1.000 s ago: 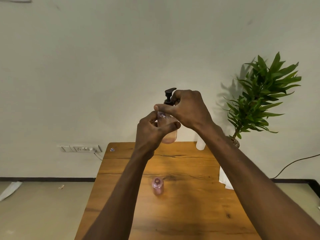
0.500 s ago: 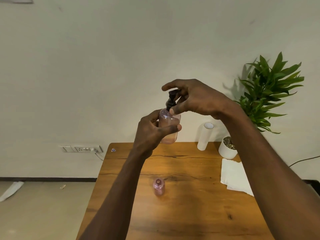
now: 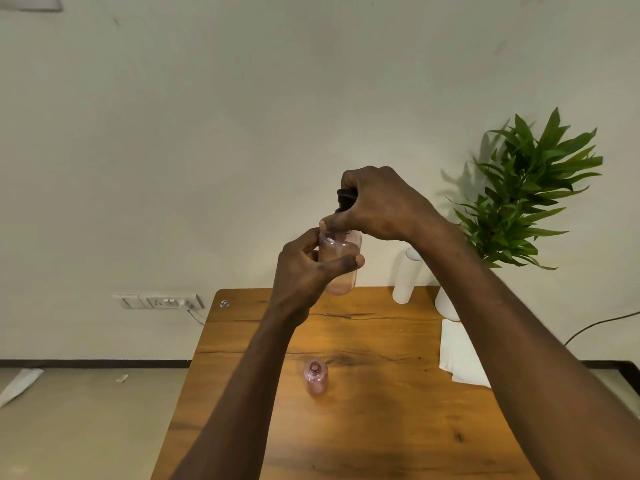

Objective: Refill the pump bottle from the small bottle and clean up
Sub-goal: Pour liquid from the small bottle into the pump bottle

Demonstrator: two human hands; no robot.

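Note:
I hold a clear pump bottle point(image 3: 341, 263) with pink liquid in its lower part up in the air above the far end of the wooden table point(image 3: 363, 427). My left hand point(image 3: 304, 271) wraps its body from the left. My right hand point(image 3: 379, 204) is closed over the black pump head point(image 3: 344, 199) at the bottle's neck, hiding most of it. The small pink bottle point(image 3: 316, 377) stands upright and uncapped on the table, below my arms.
A white cylinder point(image 3: 406, 277) and a potted green plant point(image 3: 519, 199) in a white pot stand at the table's far right. A white paper napkin point(image 3: 459, 358) lies by the right edge. A wall socket point(image 3: 161, 301) with a cable is at the left.
My right hand has come down and closed around the pump head, its fingers curled where they were spread before. The bottle stays held in my left hand.

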